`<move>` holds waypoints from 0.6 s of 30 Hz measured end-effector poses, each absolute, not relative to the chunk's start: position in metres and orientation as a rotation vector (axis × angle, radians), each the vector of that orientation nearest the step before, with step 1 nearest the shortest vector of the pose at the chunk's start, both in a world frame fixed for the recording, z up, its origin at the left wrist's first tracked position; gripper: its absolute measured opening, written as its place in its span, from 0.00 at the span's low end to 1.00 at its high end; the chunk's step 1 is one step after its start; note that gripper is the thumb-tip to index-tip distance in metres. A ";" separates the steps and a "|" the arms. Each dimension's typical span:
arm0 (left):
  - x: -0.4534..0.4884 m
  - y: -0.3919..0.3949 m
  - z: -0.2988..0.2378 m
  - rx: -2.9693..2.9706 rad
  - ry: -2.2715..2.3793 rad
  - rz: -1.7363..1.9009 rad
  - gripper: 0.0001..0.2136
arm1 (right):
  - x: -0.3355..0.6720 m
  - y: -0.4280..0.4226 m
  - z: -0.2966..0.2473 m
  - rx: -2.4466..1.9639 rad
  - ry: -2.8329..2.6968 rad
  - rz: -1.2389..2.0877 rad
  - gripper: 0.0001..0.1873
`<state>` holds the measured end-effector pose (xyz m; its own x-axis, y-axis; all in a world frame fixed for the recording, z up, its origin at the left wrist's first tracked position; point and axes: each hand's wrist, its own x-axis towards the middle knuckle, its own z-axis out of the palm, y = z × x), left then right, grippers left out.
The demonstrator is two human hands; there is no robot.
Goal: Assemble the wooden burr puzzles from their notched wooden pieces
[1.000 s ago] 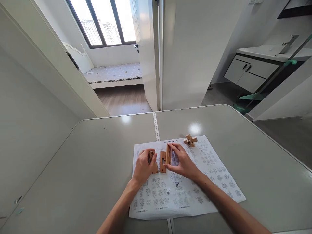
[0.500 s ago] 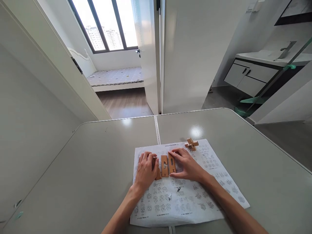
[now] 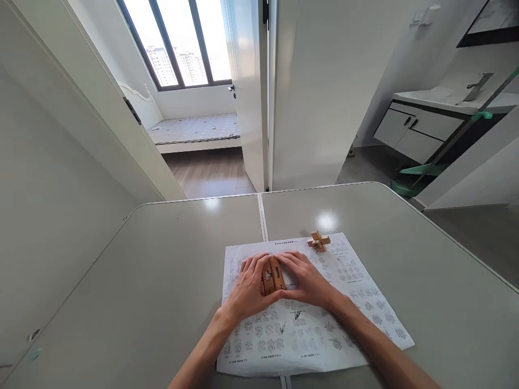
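Side by side on a printed sheet (image 3: 292, 361) lie flat wooden puzzle pieces with cut-out slots. The piece marked 2 (image 3: 278, 278) is on the right, against a slotted middle piece (image 3: 268, 284). My left hand (image 3: 243, 289) curls round the left side of the group, hiding most of what lies beneath its fingers. My right hand (image 3: 306, 280) grips the right side, with fingers at the far end and thumb at the near end. The two hands touch near the thumbs and close to the fingertips.
A small assembled wooden cross puzzle (image 3: 318, 241) stands at the sheet's far right edge. The sheet carries rows of line drawings. Beneath is a grey table (image 3: 170, 281) with a seam down its middle. Beyond it are an open door (image 3: 245, 97) and a bed (image 3: 194, 128).
My left hand has moved right and my right hand slightly left, bringing the wooden pieces together. The gaps between them have closed, and my hands now touch.
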<state>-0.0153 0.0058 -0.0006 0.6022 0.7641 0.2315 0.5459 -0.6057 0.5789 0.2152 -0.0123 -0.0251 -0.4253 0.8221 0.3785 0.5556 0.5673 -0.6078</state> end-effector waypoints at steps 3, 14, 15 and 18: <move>-0.016 0.006 -0.001 2.380 1.017 0.631 0.42 | 0.216 -0.012 -0.027 -1.110 -2.139 0.535 0.48; -0.015 0.008 -0.006 2.372 1.009 0.636 0.42 | 0.219 -0.011 -0.024 -1.162 -1.989 0.691 0.38; -0.015 0.008 -0.006 2.369 1.016 0.636 0.41 | 0.219 -0.012 -0.024 -1.173 -1.963 0.703 0.35; -0.014 0.007 -0.006 2.373 1.051 0.637 0.37 | 0.218 -0.012 -0.025 -1.181 -1.876 0.728 0.27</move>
